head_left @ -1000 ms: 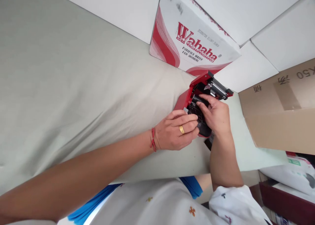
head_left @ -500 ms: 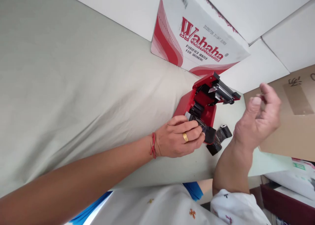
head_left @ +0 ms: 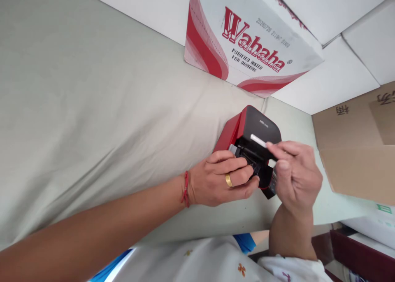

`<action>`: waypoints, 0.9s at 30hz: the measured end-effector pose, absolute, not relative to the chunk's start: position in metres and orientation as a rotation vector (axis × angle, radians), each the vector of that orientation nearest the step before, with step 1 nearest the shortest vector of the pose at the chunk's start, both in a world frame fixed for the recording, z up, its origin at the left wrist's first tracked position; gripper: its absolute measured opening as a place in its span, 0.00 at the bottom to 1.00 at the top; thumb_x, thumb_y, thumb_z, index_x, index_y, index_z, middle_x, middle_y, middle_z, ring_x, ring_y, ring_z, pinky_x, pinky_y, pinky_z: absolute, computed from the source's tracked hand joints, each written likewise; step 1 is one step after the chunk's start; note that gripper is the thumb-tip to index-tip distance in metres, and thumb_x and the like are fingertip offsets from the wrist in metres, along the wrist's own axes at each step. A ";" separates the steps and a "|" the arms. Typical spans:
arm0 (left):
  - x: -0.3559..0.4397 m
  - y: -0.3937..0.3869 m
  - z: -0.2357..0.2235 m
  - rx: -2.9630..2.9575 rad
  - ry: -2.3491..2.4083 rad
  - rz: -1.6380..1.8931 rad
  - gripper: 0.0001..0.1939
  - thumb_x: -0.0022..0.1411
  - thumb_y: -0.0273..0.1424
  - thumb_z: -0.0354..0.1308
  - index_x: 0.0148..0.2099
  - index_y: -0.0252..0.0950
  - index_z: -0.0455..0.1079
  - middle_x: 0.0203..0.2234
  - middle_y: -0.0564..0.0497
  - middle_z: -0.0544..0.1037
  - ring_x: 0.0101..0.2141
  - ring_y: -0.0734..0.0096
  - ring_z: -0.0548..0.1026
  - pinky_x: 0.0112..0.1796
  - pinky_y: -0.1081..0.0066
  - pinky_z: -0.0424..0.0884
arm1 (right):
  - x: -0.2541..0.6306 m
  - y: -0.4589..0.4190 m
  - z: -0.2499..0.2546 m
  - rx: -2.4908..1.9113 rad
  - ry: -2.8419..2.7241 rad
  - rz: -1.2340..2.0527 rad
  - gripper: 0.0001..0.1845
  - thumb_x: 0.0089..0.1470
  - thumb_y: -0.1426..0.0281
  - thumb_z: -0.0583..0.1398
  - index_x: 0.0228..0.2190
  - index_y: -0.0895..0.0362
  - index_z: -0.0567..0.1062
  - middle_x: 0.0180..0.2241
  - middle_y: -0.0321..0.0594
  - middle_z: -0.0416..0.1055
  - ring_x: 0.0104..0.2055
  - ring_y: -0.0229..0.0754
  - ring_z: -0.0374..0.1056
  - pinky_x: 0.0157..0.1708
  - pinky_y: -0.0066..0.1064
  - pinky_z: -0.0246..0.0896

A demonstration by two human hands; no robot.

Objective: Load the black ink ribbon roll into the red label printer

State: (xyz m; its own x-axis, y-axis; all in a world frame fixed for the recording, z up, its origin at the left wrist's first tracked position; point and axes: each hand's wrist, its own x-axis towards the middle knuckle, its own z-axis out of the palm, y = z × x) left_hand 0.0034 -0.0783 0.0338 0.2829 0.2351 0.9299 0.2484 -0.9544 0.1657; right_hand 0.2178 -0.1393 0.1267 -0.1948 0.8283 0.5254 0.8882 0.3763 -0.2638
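Observation:
A red label printer [head_left: 226, 136] with a dark grey lid [head_left: 262, 121] stands on the cloth-covered table, its lid partly lowered and the front gap showing black parts. My left hand [head_left: 225, 179], with a gold ring and red string bracelet, lies at the front opening, its fingers curled over the printer's inner parts. What its fingertips grip inside is hidden. My right hand [head_left: 299, 175] holds the lid's front edge between thumb and fingers, beside a pale strip [head_left: 258, 141]. A small black piece [head_left: 269, 191] lies behind, partly covered by the printer and right hand.
A white and red Wahaha water carton [head_left: 247, 43] stands against white tiles [head_left: 348, 68] behind the printer. On the right is a brown cardboard box [head_left: 354, 162]. Wrinkled pale green cloth [head_left: 108, 88] stretches left. A dark red wooden piece [head_left: 364, 253] lies lower right.
The printer's lid has swung down from its raised position. My right hand has moved left from the air onto the lid's front edge. My left hand has stayed at the opening.

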 end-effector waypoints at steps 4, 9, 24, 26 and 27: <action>0.003 -0.079 0.034 -2.534 -0.485 -1.810 0.05 0.76 0.30 0.68 0.47 0.48 0.84 0.42 0.59 0.90 0.49 0.74 0.84 0.52 0.67 0.79 | 0.213 -0.146 0.130 -1.484 -2.200 -0.088 0.25 0.73 0.76 0.64 0.66 0.49 0.84 0.51 0.46 0.82 0.54 0.50 0.77 0.57 0.46 0.76; 0.005 -0.077 0.035 -2.533 -0.448 -1.811 0.05 0.75 0.30 0.70 0.48 0.48 0.85 0.41 0.58 0.87 0.46 0.74 0.84 0.51 0.67 0.79 | 0.205 -0.142 0.138 -1.504 -2.252 -0.089 0.21 0.72 0.77 0.65 0.61 0.52 0.85 0.49 0.45 0.84 0.51 0.48 0.79 0.54 0.43 0.79; 0.008 -0.068 0.006 -2.598 -0.782 -2.157 0.38 0.74 0.55 0.69 0.76 0.43 0.66 0.60 0.37 0.77 0.61 0.48 0.78 0.61 0.47 0.80 | 0.208 -0.172 0.076 -1.712 -1.209 0.211 0.29 0.80 0.53 0.60 0.71 0.52 0.79 0.74 0.55 0.72 0.76 0.56 0.72 0.71 0.56 0.75; 0.008 -0.067 0.007 -2.671 -0.791 -2.203 0.41 0.74 0.59 0.67 0.77 0.44 0.64 0.60 0.38 0.75 0.60 0.49 0.77 0.60 0.48 0.80 | 0.212 -0.167 0.076 -1.785 -1.211 0.369 0.34 0.79 0.47 0.59 0.73 0.54 0.77 0.73 0.57 0.75 0.74 0.57 0.75 0.71 0.57 0.75; 0.007 -0.066 0.008 -2.703 -0.797 -2.246 0.41 0.75 0.60 0.66 0.77 0.45 0.63 0.61 0.38 0.75 0.61 0.49 0.77 0.61 0.48 0.80 | 0.213 -0.162 0.077 -1.827 -1.255 0.380 0.37 0.78 0.45 0.59 0.73 0.54 0.77 0.72 0.57 0.77 0.73 0.58 0.76 0.71 0.57 0.74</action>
